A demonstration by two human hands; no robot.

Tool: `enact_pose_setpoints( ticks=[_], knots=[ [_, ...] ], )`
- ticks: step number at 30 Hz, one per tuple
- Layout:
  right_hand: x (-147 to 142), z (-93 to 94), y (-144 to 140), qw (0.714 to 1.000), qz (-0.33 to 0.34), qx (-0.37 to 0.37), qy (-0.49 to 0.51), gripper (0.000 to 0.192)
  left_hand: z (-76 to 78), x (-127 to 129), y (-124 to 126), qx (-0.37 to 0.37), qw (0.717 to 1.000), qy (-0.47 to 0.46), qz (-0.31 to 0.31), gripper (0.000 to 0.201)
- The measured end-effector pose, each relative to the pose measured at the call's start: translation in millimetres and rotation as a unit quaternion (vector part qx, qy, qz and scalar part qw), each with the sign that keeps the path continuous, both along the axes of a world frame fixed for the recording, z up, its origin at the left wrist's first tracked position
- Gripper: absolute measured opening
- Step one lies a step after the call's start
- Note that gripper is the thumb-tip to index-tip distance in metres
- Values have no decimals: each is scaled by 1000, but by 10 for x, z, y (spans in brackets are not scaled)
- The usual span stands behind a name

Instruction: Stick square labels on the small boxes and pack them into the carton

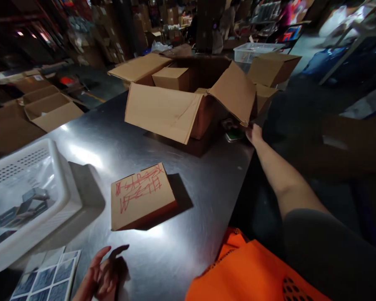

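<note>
right hand touching open carton flap; small box inside.

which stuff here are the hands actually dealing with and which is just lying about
In hand:
- right hand at the flap of the big open carton, beside a small dark object
- left hand open above the steel table, nearest the small box with red scribbles

Lying about:
- white basket
- printed sheet
- flattened cartons beyond the table
- far white crate
</note>
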State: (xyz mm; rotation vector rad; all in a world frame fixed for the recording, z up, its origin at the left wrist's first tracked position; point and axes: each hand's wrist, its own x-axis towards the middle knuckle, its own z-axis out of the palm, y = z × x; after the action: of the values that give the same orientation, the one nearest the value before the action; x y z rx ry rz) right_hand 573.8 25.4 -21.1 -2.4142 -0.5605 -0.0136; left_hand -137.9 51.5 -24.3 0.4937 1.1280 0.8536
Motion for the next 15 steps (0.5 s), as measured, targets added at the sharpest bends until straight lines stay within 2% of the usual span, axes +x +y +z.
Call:
enact_pose_setpoints(
  ticks=[4, 7, 11, 15],
  knots=[
    [-193, -33, -100, 998, 14, -21, -63, 30, 12, 17, -6, 7, 1000, -5, 9, 69],
    [-383, -85, -161, 992, 52, -38, -106, 30, 17, 28, -10, 2, 1000, -4, 10, 69],
    [-567, -148, -192, 981, 98, -60, -156, 47, 27, 49, -27, 0, 1000, -10, 0, 65],
    [-628, -172, -212, 977, 76, -72, -184, 62, 43, 71, -37, -3, 1000, -5, 11, 65]
  ],
)
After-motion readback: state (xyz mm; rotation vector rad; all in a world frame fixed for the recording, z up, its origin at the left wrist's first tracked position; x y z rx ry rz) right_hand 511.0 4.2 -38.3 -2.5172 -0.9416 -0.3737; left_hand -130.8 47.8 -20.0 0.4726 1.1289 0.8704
